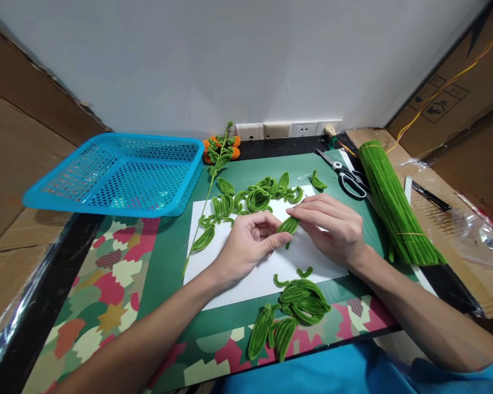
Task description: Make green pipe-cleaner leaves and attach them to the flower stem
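Note:
Between my two hands is a green pipe-cleaner leaf [288, 225], held above a white sheet of paper [230, 284]. My left hand [250, 243] pinches its lower left end between thumb and fingers. The fingertips of my right hand [331, 227] close on its upper right end. Behind my hands, a pile of similar green leaves [258, 198] lies along the paper's far edge. Nearer my body rests a second cluster of leaves [304, 301], partly over the patterned border. One single leaf [318, 180] lies apart at the back right.
A blue plastic basket [148, 175] stands at the left. Beside it lies a stem with orange flowers [213, 175]. At the right are black-handled scissors [349, 178], a thick bundle of green pipe cleaners [396, 208] and a black pen-like tool [431, 196]. Wall sockets [306, 129] line the back.

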Tool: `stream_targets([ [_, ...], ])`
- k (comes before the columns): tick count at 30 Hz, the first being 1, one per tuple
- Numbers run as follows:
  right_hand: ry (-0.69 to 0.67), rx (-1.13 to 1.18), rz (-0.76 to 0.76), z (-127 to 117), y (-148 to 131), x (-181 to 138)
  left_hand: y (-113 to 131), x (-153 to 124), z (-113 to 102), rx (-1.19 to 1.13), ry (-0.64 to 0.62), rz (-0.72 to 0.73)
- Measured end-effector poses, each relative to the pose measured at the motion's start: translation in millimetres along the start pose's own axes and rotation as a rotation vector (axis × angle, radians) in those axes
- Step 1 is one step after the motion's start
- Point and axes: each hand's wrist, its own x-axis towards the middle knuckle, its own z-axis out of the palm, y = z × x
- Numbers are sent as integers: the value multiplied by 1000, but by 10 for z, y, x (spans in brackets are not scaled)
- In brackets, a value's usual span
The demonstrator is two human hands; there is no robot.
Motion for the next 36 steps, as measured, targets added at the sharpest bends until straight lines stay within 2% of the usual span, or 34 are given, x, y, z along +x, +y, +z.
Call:
stream_targets([
  [5, -39, 242, 302, -3, -85, 16, -10, -2, 1, 91, 89, 81],
  [8, -69, 289, 449, -14, -116, 26, -21, 5, -12, 122, 95, 99],
  [11, -57, 209, 389, -25, -98, 16, -32, 15, -37, 99, 60, 62],
  [13, -37, 141, 301, -30, -79, 5, -32, 17, -54, 88, 3, 35],
  [16, -40, 74, 246, -29, -65, -11, -20, 9, -59, 103, -70, 11],
  [23, -147, -107, 66, -6, -39, -34, 2, -20, -8, 139, 2, -1],
  [28, -145, 32, 89, -21, -4, -49, -29, -16, -22, 189, 75, 68],
  [36, -190, 93, 201, 17, -73, -50, -48, -1, -49, 127, 41, 29],
])
